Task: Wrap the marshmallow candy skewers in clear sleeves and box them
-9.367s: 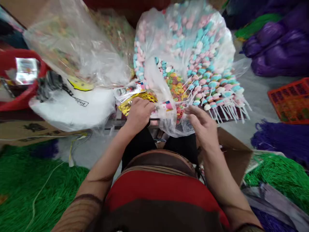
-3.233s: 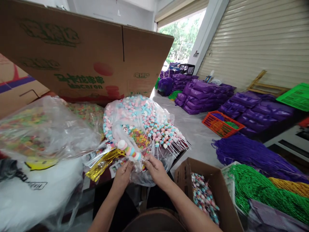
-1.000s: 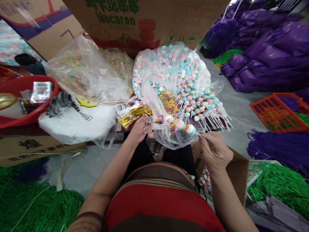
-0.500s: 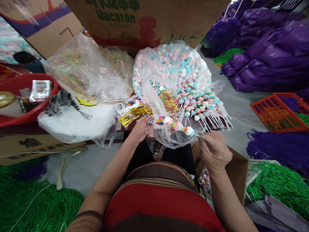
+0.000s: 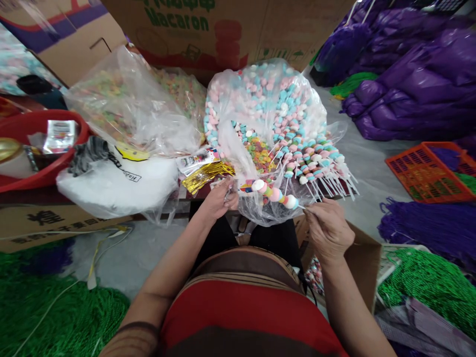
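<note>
A skewer of round candies [image 5: 275,194] lies nearly level, its stick pinched at the right end by my right hand [image 5: 329,228]. My left hand [image 5: 219,199] is closed at the left edge of a clear plastic bag [image 5: 260,214]; what its fingers hold is too small to make out. Behind the skewer, ring candies [image 5: 260,156] sit in an opened bag. Finished-looking candy skewers [image 5: 316,158] are piled to the right, white sticks outward. Gold twist ties [image 5: 206,177] and small printed packets [image 5: 197,161] lie just beyond my left hand.
A red basin [image 5: 80,144] and a white plastic bag [image 5: 119,191] stand at left. Large candy bags [image 5: 126,109] sit before a cardboard box [image 5: 238,34]. An open carton [image 5: 362,263] is below my right arm; an orange crate [image 5: 431,173] stands at right.
The view has shifted slightly. My right hand and the skewer have moved a little to the left; my left hand has hardly moved.
</note>
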The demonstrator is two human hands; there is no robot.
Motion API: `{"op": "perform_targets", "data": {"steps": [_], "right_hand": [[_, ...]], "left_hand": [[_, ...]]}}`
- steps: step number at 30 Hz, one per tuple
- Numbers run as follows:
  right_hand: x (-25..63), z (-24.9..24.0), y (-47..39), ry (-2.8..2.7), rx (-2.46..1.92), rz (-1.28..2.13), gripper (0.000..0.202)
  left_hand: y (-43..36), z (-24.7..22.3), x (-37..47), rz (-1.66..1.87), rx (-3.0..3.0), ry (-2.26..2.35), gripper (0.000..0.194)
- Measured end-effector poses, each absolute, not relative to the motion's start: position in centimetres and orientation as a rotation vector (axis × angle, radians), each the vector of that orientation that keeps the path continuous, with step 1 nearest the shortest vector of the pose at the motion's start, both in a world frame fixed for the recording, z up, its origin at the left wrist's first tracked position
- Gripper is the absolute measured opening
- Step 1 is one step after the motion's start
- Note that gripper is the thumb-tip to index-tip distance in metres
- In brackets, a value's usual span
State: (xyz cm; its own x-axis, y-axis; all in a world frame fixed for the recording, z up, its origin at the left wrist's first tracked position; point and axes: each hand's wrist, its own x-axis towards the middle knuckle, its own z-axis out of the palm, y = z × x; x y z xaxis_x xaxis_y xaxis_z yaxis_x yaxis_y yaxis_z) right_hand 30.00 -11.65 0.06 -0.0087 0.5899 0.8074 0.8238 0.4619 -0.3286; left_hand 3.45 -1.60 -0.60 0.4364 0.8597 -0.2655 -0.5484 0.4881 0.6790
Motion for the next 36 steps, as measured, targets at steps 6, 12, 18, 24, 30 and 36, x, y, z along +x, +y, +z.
{"op": "perform_targets", "data": {"steps": [6, 12, 18, 24, 30, 36], "right_hand": [[30.5, -0.2, -11.8, -1.733, -1.265, -0.263, 0.014], [30.4, -0.4, -11.8, -1.677, -1.305, -0.193, 0.007], [30.9, 0.0, -11.5, -1.772, -1.287, -0.262, 0.009], [30.9, -0.2, -11.5, -1.694, -1.294, -0.148, 0.005], [30.5, 0.0, -11.4, -1.791, -1.336, -0.062, 0.013], [31.0, -0.1, -11.3, -1.889, -1.363, -0.047, 0.016]], "left_hand": [[-1.5, -0.3, 3.2, 0.971, 0.469, 0.688, 0.055], [-1.6, -1.1, 3.7, 0.971, 0.57, 0.713, 0.055], [-1.2, -0.8, 3.1, 1.076, 0.699, 0.799, 0.058], [-1.1, -1.7, 2.6, 1.068, 0.927, 0.919, 0.057], [-1.3, -1.8, 2.7, 1.182, 0.966, 0.932, 0.057], [-1.1, -1.3, 1.8, 1.173, 1.197, 0.992, 0.05]]}}
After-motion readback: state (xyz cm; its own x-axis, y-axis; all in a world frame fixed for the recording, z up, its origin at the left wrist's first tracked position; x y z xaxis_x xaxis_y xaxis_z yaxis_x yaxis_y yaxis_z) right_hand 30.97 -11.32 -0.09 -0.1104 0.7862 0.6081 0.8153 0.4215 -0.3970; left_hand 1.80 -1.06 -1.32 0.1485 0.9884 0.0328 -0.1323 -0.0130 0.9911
